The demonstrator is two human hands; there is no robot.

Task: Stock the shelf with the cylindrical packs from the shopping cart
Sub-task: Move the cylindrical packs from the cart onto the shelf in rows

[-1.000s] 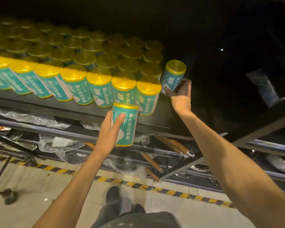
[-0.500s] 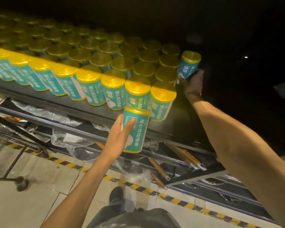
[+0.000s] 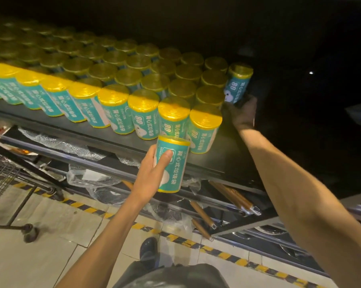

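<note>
Packed shelf rows (image 3: pixel 117 84) beside both pack-holding hands (image 3: pixel 152 173).

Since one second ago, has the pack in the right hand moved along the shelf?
Yes. The pack in the right hand has gone deeper, from beside the front-row pack to the far end of the rows on the shelf.

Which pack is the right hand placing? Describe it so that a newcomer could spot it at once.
Start from the dark shelf crowded with yellow-topped teal packs and follow the rows to their far right end. There the right hand grips one pack from below. Unlike its neighbours, it leans and shows its "80" label.
</note>
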